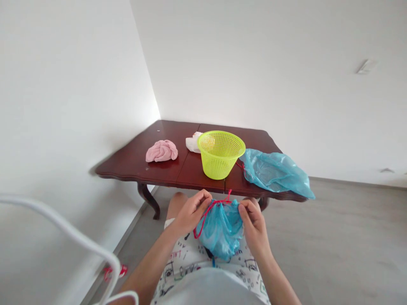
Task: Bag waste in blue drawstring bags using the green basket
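Gathering a translucent blue plastic drawstring bag (221,231) between two bare hands, held apart above the lap. The left hand (191,214) curls its fingers around the bag's puckered mouth and a thin red cord (221,201); the right hand (253,224) pinches the opposite side of the mouth between thumb and fingers. The bag hangs over white shorts with black doodles (187,258), below a pale grey shirt front (206,288). Just beyond the hands is the front edge of a dark reddish-brown wooden table (187,169) with a shaped rim. A lime-green perforated plastic basket (219,154) stands upright near the middle of that edge, touching a crumpled white item (192,142) behind it. A crumpled pink cloth (161,151) lies toward the left corner. A second flattened blue plastic bag (273,171) lies at the right corner, draping over the edge.
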`<state>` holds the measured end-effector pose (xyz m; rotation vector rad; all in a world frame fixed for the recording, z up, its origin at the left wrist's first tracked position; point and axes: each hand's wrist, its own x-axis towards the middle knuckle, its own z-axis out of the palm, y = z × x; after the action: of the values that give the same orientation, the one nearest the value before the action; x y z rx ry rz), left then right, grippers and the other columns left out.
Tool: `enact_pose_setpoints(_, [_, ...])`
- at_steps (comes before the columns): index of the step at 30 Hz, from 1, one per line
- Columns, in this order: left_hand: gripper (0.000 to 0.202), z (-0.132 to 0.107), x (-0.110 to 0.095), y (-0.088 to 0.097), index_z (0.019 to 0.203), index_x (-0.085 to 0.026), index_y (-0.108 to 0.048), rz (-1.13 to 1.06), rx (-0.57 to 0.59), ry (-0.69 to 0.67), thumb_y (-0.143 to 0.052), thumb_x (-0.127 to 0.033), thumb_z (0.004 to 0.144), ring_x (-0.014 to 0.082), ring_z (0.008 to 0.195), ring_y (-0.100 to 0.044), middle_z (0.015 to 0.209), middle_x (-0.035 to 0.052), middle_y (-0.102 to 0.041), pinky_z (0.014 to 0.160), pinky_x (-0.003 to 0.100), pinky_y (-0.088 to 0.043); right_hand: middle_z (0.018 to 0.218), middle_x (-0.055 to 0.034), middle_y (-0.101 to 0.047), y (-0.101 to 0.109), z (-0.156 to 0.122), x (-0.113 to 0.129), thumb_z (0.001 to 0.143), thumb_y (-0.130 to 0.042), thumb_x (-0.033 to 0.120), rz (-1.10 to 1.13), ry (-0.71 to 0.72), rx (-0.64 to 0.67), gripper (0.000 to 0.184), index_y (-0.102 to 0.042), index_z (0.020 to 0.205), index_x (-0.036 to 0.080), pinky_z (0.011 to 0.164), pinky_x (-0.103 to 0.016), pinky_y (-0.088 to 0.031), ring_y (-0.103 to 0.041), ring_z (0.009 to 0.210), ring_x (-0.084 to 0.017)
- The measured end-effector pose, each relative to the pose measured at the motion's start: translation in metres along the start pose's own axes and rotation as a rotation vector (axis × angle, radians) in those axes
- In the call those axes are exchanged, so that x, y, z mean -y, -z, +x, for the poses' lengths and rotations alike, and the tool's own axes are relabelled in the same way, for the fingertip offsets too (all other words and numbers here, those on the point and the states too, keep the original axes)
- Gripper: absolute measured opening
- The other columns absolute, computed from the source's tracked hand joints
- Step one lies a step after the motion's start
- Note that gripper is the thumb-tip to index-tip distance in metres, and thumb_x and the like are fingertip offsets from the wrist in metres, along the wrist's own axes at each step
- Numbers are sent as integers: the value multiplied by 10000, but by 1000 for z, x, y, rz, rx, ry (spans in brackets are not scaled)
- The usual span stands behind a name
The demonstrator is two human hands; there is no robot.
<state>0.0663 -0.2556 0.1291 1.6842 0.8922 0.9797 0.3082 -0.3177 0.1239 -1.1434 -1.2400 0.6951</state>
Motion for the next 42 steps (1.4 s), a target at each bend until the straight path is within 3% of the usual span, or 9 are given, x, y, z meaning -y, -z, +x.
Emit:
enact_pose_setpoints(5, [502,-10,6,-9,1048,-216,-606,-192,118,79,-590,-697,1191,179,861,-490,949,-1,-562,782,301,-422,1081,-80,-840,-7,-6,3,1079,-826,539,18,-9,134,325,-842,1238,256,825,-316,-626,-768,967,-242])
enact_pose_setpoints(8, [525,-14,7,-11,1016,-217,-576,-207,156,82,-534,-702,1213,175,857,-443,930,-10,-505,779,302,-393,981,-69,-816,-11,-8,7,1039,-861,561,-2,-73,248,339,-816,1079,227,779,-312,-608,-751,884,-231])
enact_pose_setpoints(13, [609,-19,2,-8,870,-228,-461,-143,274,11,-645,-734,1155,152,754,-352,807,-44,-427,688,312,-290,865,-34,-735,-5,-7,11,1092,-797,541,2,-28,251,341,-769,962,227,701,-286,-558,-684,806,-197])
enact_pose_setpoints(16, [633,-17,-6,0,806,-222,-439,13,205,9,-681,-697,1147,143,722,-351,765,-49,-415,667,319,-254,976,-63,-781,2,-7,9,1105,-799,496,34,44,180,286,-794,995,232,766,-309,-628,-733,892,-217])
enact_pose_setpoints(19, [588,-12,-16,9,815,-207,-530,85,109,-17,-652,-663,1166,160,770,-477,823,-8,-562,687,312,-316,1073,-70,-790,7,-5,8,1078,-840,502,105,49,15,282,-782,1015,233,726,-323,-660,-752,858,-213])
enact_pose_setpoints(25, [567,-13,-36,25,781,-219,-434,123,62,-176,-751,-520,1141,182,884,-651,1012,62,-770,792,318,-443,961,-20,-783,13,0,17,1067,-877,514,214,-11,-259,298,-755,1074,242,640,-265,-593,-713,732,-164])
enact_pose_setpoints(31, [281,-22,-56,35,1108,-241,-765,297,281,-93,-869,-500,1075,200,922,-684,1053,30,-786,815,309,-481,948,-16,-780,20,5,26,1081,-847,578,365,-117,-220,362,-741,1013,238,623,-273,-551,-674,684,-150])
enact_pose_setpoints(34, [275,-25,-64,33,1075,-241,-790,409,394,-151,-890,-497,1060,192,866,-653,945,4,-732,825,311,-458,903,-23,-757,25,4,29,1133,-765,586,380,-80,-184,434,-713,894,228,673,-294,-543,-667,721,-165])
enact_pose_setpoints(42, [347,-35,-71,43,1083,-241,-790,450,224,-154,-574,-468,1232,206,820,-715,926,36,-793,792,325,-464,776,-17,-646,47,12,44,1131,-744,609,514,-1,-240,528,-701,764,231,681,-300,-523,-632,731,-179])
